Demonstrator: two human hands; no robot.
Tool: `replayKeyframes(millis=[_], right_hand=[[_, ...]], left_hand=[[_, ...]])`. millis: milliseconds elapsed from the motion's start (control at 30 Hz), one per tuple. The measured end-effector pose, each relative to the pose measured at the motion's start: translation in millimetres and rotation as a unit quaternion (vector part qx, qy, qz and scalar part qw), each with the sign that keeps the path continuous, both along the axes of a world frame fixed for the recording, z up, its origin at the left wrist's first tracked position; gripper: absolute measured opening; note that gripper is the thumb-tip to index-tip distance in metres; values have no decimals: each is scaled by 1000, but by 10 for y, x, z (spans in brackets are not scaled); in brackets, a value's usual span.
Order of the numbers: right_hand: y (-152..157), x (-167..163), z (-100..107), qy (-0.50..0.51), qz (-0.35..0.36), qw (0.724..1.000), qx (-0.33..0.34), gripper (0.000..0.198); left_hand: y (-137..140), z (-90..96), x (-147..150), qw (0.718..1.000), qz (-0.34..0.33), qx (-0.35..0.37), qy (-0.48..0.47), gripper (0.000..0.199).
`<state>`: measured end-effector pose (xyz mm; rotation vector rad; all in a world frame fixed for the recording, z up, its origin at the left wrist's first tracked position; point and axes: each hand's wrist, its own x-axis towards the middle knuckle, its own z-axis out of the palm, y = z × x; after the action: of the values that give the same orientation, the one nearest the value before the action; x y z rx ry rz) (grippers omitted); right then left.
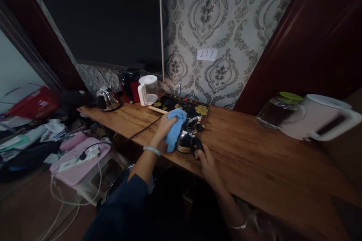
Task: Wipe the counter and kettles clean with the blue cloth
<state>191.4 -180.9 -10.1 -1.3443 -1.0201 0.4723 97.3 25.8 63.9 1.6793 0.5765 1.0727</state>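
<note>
A small shiny metal kettle (185,137) stands near the front edge of the wooden table, its lid (195,121) tipped up. My right hand (207,160) is closed around the kettle's black handle (197,145). In my left hand (166,125) is a light blue cloth (175,130), bunched up and hanging down against the kettle's left side. The fingers of that hand are partly covered by the cloth. Just behind the kettle lies a black tea stove panel (183,104) with gold flowers and a thin metal spout.
On the left of the table (254,158) stand another metal kettle (107,98), a red and black appliance (129,84) and a clear jug (149,88). To the right are a glass pot (279,111) and a white kettle (325,118). A pink stool (82,158) holds a power strip.
</note>
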Motion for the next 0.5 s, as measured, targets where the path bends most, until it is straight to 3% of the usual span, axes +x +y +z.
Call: replayKeyframes(millis=[100, 300, 400, 500], right_hand=[[15, -1, -7, 8, 0, 1000, 5, 37], [25, -8, -48, 9, -3, 1000, 10, 35], [33, -3, -50, 6, -6, 1000, 17, 36], [39, 4, -39, 7, -5, 1000, 19, 39]], left_hand=[[-218, -187, -112, 998, 50, -17, -37, 30], [-795, -623, -150, 973, 221, -19, -69, 41], [-1019, -791, -141, 966, 255, 7, -43, 53], [-1156, -832, -187, 966, 255, 24, -32, 55]])
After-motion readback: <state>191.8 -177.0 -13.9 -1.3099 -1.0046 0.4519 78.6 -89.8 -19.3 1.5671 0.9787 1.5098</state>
